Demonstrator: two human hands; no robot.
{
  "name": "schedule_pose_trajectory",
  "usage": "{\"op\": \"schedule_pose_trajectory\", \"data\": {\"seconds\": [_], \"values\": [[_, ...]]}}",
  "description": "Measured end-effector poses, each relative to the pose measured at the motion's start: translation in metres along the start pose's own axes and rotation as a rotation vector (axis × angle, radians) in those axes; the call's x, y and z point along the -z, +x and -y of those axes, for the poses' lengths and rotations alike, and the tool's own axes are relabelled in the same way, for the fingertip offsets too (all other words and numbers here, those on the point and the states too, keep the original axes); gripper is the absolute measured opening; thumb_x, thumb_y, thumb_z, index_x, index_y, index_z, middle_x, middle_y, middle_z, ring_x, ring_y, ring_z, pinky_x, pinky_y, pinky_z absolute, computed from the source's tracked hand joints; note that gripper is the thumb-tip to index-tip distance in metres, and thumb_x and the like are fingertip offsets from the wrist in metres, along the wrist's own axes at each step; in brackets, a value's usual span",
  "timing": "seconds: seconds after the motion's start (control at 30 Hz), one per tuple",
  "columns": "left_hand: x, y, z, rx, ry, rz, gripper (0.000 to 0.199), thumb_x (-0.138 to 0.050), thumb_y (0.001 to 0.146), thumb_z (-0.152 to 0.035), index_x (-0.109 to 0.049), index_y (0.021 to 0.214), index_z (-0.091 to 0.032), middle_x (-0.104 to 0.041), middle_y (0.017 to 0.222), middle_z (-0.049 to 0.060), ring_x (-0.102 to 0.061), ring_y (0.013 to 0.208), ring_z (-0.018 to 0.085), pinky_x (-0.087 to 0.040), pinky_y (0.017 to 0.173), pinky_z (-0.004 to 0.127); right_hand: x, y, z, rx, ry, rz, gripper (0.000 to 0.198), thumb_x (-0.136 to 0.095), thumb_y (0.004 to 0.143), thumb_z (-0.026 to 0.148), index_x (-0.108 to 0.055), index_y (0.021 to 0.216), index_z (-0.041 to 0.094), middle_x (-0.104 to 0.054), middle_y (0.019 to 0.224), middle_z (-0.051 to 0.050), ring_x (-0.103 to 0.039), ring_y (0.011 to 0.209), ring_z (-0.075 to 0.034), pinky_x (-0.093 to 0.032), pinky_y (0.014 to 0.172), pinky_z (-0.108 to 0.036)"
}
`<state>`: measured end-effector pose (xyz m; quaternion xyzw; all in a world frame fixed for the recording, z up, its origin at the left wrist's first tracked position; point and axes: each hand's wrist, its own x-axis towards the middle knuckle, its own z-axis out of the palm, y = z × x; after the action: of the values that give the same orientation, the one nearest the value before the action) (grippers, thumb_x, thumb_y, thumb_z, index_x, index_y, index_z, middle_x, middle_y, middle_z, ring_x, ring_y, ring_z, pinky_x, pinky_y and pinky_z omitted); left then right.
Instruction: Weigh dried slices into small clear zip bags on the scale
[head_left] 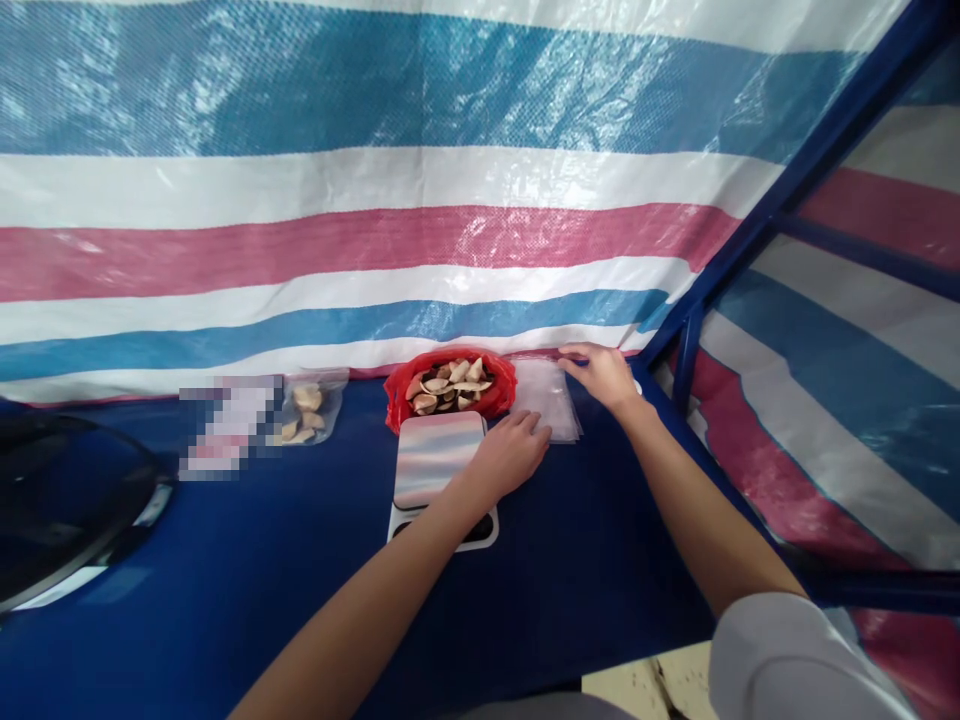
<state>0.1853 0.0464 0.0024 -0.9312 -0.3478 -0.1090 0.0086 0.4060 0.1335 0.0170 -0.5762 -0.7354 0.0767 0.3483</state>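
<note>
A stack of clear plastic bags (551, 395) lies flat on the blue table, right of a red plastic bag (507, 388). My left hand (514, 452) rests palm down at the lower left edge of the clear bags, its fingers stretched out and touching them. At their upper right corner, the thumb and forefinger of my right hand (598, 372) come together on the plastic. The red bag is rolled open and full of brown and cream dried pieces (454, 385). Below it sits a small scale with a shiny metal plate (435, 460), partly covered by my left forearm.
A clear zip bag (322, 425) with a few dried pieces lies left of the scale, beside a blurred-out item (232, 425). A dark round object (67, 510) stands at the table's left. Striped sheeting (375, 240) hangs behind; a blue metal frame (750, 235) rises at right.
</note>
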Motion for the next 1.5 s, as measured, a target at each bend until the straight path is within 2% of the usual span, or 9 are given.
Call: {"op": "schedule_pose_trajectory", "data": {"seconds": [0.1,0.2,0.3,0.4,0.6,0.83,1.07,1.23,1.5], "values": [[-0.004,0.001,-0.003,0.008,0.006,-0.024,0.022,-0.049,0.1,-0.024,-0.062,0.116,-0.016,-0.065,0.122,0.014,-0.06,0.118,0.026,-0.05,0.1,0.039,0.001,-0.019,0.014,0.063,-0.135,0.003,0.027,-0.062,0.093,0.036,-0.076,0.114,0.026,-0.077,0.116,-0.004,-0.075,0.098,-0.026,-0.058,0.094,-0.04],[-0.007,0.001,-0.005,0.013,0.001,-0.039,0.024,-0.051,0.1,-0.026,-0.062,0.118,-0.015,-0.065,0.123,0.015,-0.06,0.119,0.028,-0.05,0.101,0.039,-0.013,-0.031,0.021,0.226,-0.156,0.089,0.029,-0.056,0.097,0.036,-0.074,0.119,0.026,-0.07,0.131,-0.004,-0.069,0.116,-0.025,-0.057,0.098,-0.036],[-0.009,0.0,-0.006,0.02,-0.003,-0.042,0.028,-0.051,0.099,-0.029,-0.063,0.119,-0.012,-0.065,0.124,0.017,-0.06,0.12,0.029,-0.05,0.102,0.041,-0.031,-0.034,0.017,0.308,-0.166,0.192,0.034,-0.055,0.098,0.034,-0.069,0.127,0.024,-0.062,0.143,-0.005,-0.061,0.128,-0.025,-0.054,0.105,-0.036],[-0.011,-0.001,-0.006,0.018,-0.022,-0.042,0.031,-0.052,0.099,-0.03,-0.064,0.119,-0.011,-0.065,0.126,0.018,-0.061,0.12,0.029,-0.05,0.103,0.041,-0.044,-0.032,0.006,0.329,-0.175,0.259,0.035,-0.054,0.1,0.035,-0.067,0.13,0.025,-0.057,0.148,-0.007,-0.06,0.13,-0.024,-0.052,0.108,-0.037],[-0.011,-0.004,-0.004,0.037,-0.005,0.001,0.034,-0.053,0.099,-0.032,-0.064,0.121,-0.009,-0.065,0.126,0.019,-0.061,0.122,0.029,-0.048,0.106,0.039,-0.054,-0.029,-0.009,0.487,-0.2,0.254,0.039,-0.048,0.103,0.035,-0.066,0.133,0.019,-0.058,0.146,-0.013,-0.052,0.139,-0.027,-0.045,0.116,-0.043],[-0.009,-0.003,-0.002,0.048,0.011,0.042,0.042,-0.055,0.098,-0.035,-0.062,0.129,-0.007,-0.063,0.132,0.021,-0.058,0.127,0.032,-0.045,0.109,0.041,-0.057,-0.022,-0.012,0.598,-0.214,0.237,0.041,-0.044,0.104,0.034,-0.063,0.138,0.018,-0.056,0.148,-0.011,-0.048,0.142,-0.026,-0.038,0.121,-0.045],[-0.009,-0.001,-0.001,0.063,-0.021,0.03,0.035,-0.055,0.098,-0.034,-0.065,0.12,-0.009,-0.065,0.127,0.021,-0.06,0.123,0.031,-0.047,0.106,0.043,-0.055,-0.017,-0.01,0.564,-0.176,0.273,0.039,-0.047,0.103,0.032,-0.065,0.136,0.019,-0.058,0.147,-0.011,-0.05,0.14,-0.025,-0.038,0.121,-0.043],[-0.005,0.001,0.0,0.063,-0.048,-0.015,0.03,-0.053,0.099,-0.035,-0.068,0.111,-0.012,-0.069,0.117,0.018,-0.063,0.117,0.03,-0.048,0.102,0.043,-0.04,-0.019,-0.002,0.411,-0.132,0.271,0.04,-0.047,0.102,0.034,-0.065,0.135,0.023,-0.058,0.147,-0.007,-0.05,0.141,-0.023,-0.041,0.119,-0.043],[0.012,-0.024,0.004,0.076,-0.035,-0.174,0.029,-0.049,0.101,-0.035,-0.067,0.114,-0.016,-0.07,0.12,0.014,-0.064,0.114,0.029,-0.05,0.101,0.043,-0.005,-0.057,0.025,0.289,-0.025,0.219,0.038,-0.05,0.1,0.037,-0.065,0.134,0.028,-0.062,0.143,-0.003,-0.05,0.14,-0.023,-0.043,0.117,-0.043]]}}
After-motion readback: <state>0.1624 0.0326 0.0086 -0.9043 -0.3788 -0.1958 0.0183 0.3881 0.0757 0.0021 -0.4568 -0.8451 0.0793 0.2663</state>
